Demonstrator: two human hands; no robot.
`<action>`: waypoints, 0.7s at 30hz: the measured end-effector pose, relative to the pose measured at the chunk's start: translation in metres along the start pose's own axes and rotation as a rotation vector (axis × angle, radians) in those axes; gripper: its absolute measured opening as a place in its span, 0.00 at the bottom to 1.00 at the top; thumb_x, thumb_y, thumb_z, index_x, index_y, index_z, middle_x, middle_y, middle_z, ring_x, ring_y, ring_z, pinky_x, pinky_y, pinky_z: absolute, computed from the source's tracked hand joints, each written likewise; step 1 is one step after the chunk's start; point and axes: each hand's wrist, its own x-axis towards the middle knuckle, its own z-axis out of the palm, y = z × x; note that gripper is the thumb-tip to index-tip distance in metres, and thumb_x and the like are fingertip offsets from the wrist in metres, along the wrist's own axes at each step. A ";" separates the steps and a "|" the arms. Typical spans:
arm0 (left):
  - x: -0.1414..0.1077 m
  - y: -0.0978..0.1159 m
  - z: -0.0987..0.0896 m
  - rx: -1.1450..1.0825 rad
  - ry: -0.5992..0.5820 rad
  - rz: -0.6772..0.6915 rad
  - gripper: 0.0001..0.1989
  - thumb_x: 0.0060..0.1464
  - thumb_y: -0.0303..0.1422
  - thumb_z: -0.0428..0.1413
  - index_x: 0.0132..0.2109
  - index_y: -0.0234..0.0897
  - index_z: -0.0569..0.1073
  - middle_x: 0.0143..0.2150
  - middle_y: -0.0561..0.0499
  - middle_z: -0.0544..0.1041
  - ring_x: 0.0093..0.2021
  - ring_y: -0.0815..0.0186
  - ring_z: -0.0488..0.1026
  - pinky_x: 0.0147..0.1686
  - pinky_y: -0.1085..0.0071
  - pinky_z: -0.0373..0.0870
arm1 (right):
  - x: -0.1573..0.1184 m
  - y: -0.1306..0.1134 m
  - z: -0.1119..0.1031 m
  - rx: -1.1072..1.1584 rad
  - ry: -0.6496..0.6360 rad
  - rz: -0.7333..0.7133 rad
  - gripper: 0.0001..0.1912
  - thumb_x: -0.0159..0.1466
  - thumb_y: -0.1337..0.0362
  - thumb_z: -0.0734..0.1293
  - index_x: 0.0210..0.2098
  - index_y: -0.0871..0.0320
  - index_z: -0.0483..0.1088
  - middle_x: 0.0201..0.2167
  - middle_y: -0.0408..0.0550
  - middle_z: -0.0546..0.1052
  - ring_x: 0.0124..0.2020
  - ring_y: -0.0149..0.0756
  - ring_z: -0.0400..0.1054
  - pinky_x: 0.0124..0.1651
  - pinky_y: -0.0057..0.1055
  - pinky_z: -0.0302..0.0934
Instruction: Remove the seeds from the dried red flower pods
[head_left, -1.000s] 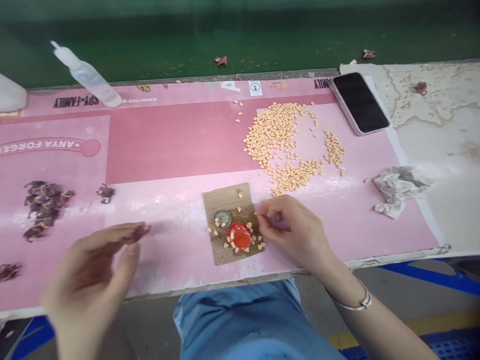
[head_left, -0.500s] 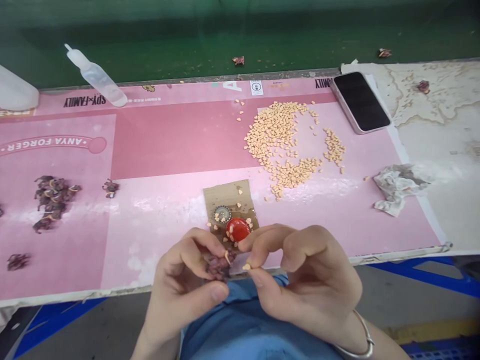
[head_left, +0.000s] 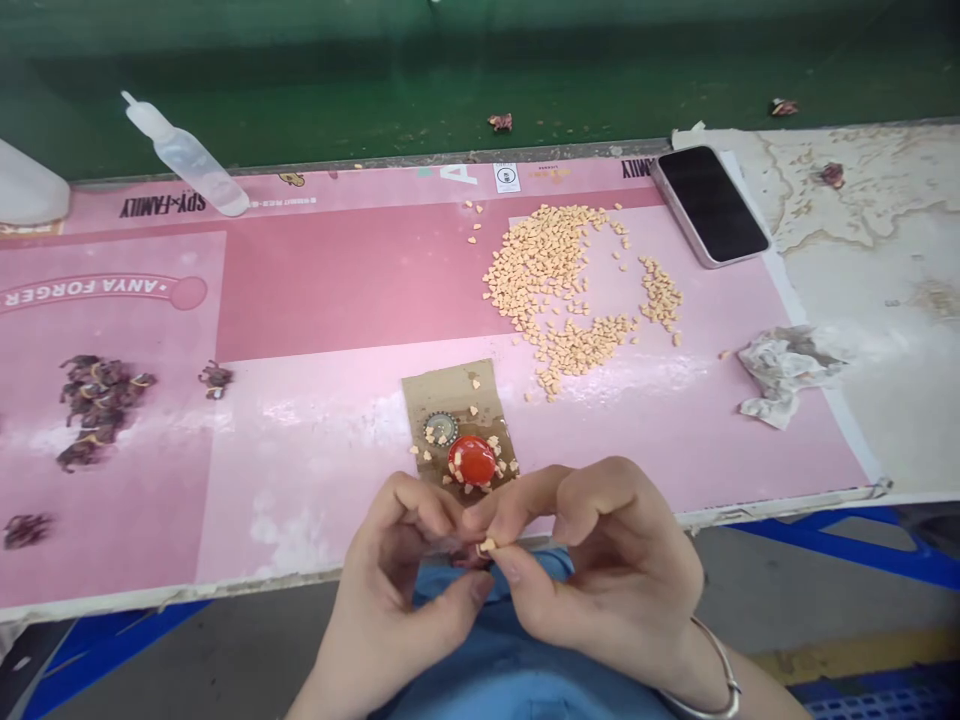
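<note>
Pinching a small peach-coloured chip (head_left: 487, 545) between thumb and forefinger of our right hand (head_left: 607, 570), we bring it to a dark dried piece (head_left: 469, 558), which our left hand (head_left: 390, 590) cups in a narrow curl, so most of the piece is hidden. The step in hand looks like fitting chip to piece, and the next move seems to call for a small, steady press at the fingertips. Both hands meet just past the bench's front edge, above our blue lap, wrists low and fingers bent inward, with a metal bangle (head_left: 709, 670) on the right wrist. Just ahead lies a cardboard square (head_left: 450, 385) with a red cap (head_left: 472, 460) and a crimped bottle cap (head_left: 441, 428) on it, loose chips around them. Further off on the pink mat (head_left: 360, 300) sit a heap of chips (head_left: 540, 270) and a cluster of dried pieces (head_left: 97, 410). A squeeze bottle (head_left: 187, 165), a phone (head_left: 709, 205) and crumpled tissue (head_left: 784, 375) lie towards the back and right.
</note>
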 end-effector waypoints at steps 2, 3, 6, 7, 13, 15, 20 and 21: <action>-0.003 0.002 -0.002 0.019 0.015 -0.051 0.12 0.57 0.31 0.72 0.46 0.47 0.81 0.36 0.54 0.79 0.34 0.71 0.77 0.35 0.81 0.74 | -0.001 0.000 -0.001 -0.012 -0.002 -0.010 0.21 0.64 0.80 0.69 0.42 0.47 0.61 0.34 0.38 0.81 0.38 0.37 0.86 0.42 0.30 0.84; -0.003 0.004 -0.003 0.018 0.005 -0.056 0.12 0.57 0.32 0.72 0.47 0.49 0.83 0.37 0.53 0.79 0.36 0.70 0.78 0.37 0.80 0.76 | -0.001 0.000 -0.002 -0.022 0.009 -0.015 0.21 0.64 0.79 0.70 0.42 0.47 0.61 0.34 0.39 0.82 0.37 0.37 0.86 0.42 0.31 0.84; 0.000 0.010 -0.002 -0.082 -0.064 -0.063 0.05 0.59 0.34 0.71 0.42 0.48 0.85 0.40 0.51 0.81 0.39 0.68 0.80 0.41 0.77 0.79 | -0.002 0.000 -0.005 -0.061 0.025 -0.062 0.22 0.63 0.79 0.71 0.42 0.46 0.62 0.35 0.40 0.84 0.36 0.39 0.85 0.41 0.34 0.85; 0.001 0.011 -0.002 -0.140 -0.072 -0.080 0.04 0.59 0.34 0.71 0.41 0.47 0.84 0.40 0.52 0.80 0.39 0.68 0.80 0.41 0.77 0.79 | -0.002 0.000 -0.007 -0.077 0.008 -0.083 0.22 0.64 0.79 0.71 0.43 0.46 0.62 0.35 0.41 0.84 0.36 0.40 0.85 0.41 0.33 0.85; 0.002 0.012 0.003 -0.355 -0.101 -0.247 0.10 0.57 0.35 0.72 0.43 0.45 0.79 0.36 0.55 0.76 0.32 0.73 0.75 0.37 0.78 0.78 | 0.002 -0.001 -0.019 -0.218 -0.166 -0.167 0.19 0.69 0.78 0.69 0.38 0.48 0.59 0.36 0.41 0.86 0.40 0.36 0.86 0.42 0.25 0.83; 0.000 0.012 0.003 -0.378 -0.103 -0.281 0.10 0.58 0.35 0.71 0.42 0.44 0.78 0.35 0.56 0.74 0.31 0.73 0.74 0.36 0.78 0.78 | 0.004 -0.003 -0.021 -0.256 -0.195 -0.178 0.19 0.69 0.77 0.69 0.36 0.48 0.58 0.36 0.40 0.86 0.40 0.34 0.86 0.42 0.25 0.83; -0.004 0.012 0.004 -0.383 -0.046 -0.295 0.13 0.57 0.36 0.72 0.41 0.42 0.75 0.35 0.55 0.74 0.28 0.74 0.72 0.34 0.76 0.78 | 0.006 -0.008 -0.022 -0.357 -0.231 -0.178 0.19 0.65 0.78 0.71 0.32 0.48 0.63 0.38 0.37 0.87 0.39 0.31 0.85 0.42 0.22 0.83; -0.005 0.011 0.004 -0.381 -0.052 -0.300 0.13 0.56 0.36 0.72 0.41 0.42 0.75 0.37 0.54 0.75 0.28 0.73 0.72 0.34 0.76 0.78 | 0.005 -0.008 -0.022 -0.369 -0.231 -0.181 0.19 0.65 0.78 0.71 0.33 0.48 0.64 0.38 0.36 0.87 0.39 0.31 0.85 0.42 0.22 0.83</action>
